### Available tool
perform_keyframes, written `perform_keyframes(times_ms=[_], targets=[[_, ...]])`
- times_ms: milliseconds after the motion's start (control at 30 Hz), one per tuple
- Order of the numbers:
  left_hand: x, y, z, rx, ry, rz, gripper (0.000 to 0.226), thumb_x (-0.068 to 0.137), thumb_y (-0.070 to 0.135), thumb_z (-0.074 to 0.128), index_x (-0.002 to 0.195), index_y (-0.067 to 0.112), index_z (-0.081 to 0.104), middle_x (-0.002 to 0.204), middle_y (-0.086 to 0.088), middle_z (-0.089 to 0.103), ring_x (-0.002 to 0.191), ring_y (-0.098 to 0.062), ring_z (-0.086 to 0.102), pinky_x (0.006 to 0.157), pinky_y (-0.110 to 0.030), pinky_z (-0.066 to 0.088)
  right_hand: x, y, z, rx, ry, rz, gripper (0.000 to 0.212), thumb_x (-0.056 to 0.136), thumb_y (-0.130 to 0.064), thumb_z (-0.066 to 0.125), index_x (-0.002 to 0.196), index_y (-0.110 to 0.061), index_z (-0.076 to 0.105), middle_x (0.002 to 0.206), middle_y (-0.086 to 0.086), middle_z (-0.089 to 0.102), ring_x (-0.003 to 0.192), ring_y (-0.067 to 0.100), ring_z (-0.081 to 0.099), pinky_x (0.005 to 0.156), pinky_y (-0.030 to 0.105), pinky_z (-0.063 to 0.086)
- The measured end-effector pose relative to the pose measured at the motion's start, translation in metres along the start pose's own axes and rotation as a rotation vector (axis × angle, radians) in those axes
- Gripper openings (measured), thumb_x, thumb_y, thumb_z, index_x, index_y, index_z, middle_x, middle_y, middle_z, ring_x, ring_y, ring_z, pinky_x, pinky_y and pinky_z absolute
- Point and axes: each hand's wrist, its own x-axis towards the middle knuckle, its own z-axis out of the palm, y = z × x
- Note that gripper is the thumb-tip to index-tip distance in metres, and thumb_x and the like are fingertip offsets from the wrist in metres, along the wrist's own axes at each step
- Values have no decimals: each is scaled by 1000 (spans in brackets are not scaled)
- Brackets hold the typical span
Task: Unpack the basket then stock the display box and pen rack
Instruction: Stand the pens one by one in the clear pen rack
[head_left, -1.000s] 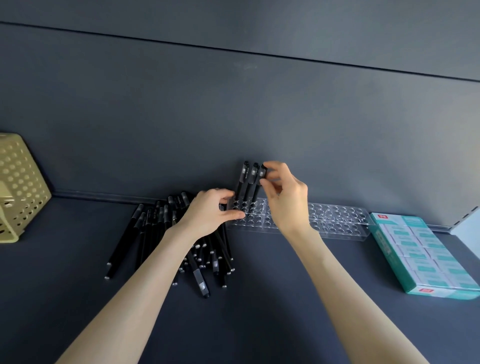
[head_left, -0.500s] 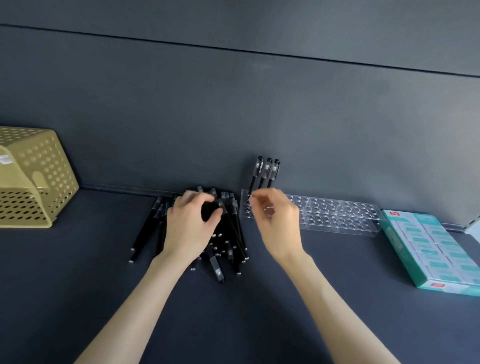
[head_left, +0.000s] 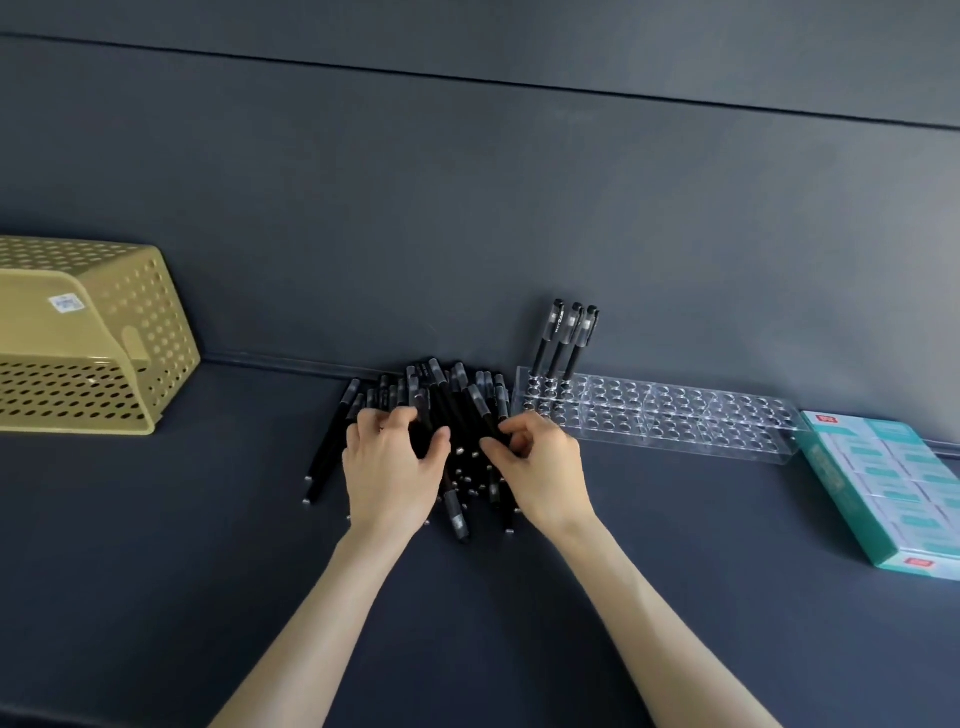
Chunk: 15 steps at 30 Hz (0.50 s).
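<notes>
A pile of black pens lies on the dark desk against the back wall, just left of the clear pen rack; the left grip rests on the pile, its fingers curled down among the pens and its thumb closing on them; the right grip sits at the pile's right edge, thumb and forefinger pinching one pen; three standing pens lean in the rack's left end; the teal display box, filled with small packs, lies just beside the rack's right end; the yellow basket lies tipped on its side, well apart on the left.
</notes>
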Motion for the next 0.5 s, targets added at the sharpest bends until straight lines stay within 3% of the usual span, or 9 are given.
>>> perform_keyframes(times_ms=[100,200,367,500], targets=[[4,0,1,-67,17,-5,34,91,32,61,116,9,62,110,-11,55,107,-29,48,92,-38,38,2,1,2,52,-3,36,16,82,-28,71,91,-17,63,71,-6,55,65,8,52,64,20,45],[11,1,2,-28,5,-29,36,91,37,58,117,12,60,119,-13,51,114,-31,44,94,-37,32,3,4,2,129,8,78,10,82,-25,70,82,-20,62,67,-10,56,61,2,51,55,7,39],[17,3,5,34,-2,-30,56,89,42,61,128,4,48,126,-18,50,117,-34,46,96,-41,35,3,7,2,240,21,67,15,85,-24,67,73,-26,58,63,-9,59,55,-4,53,53,6,39],[26,-2,1,22,-35,-51,50,91,36,60,126,2,50,120,-18,54,106,-34,56,90,-42,44,4,11,3,264,10,25,14,86,-23,65,74,-25,58,58,-10,55,52,-3,49,53,9,39]])
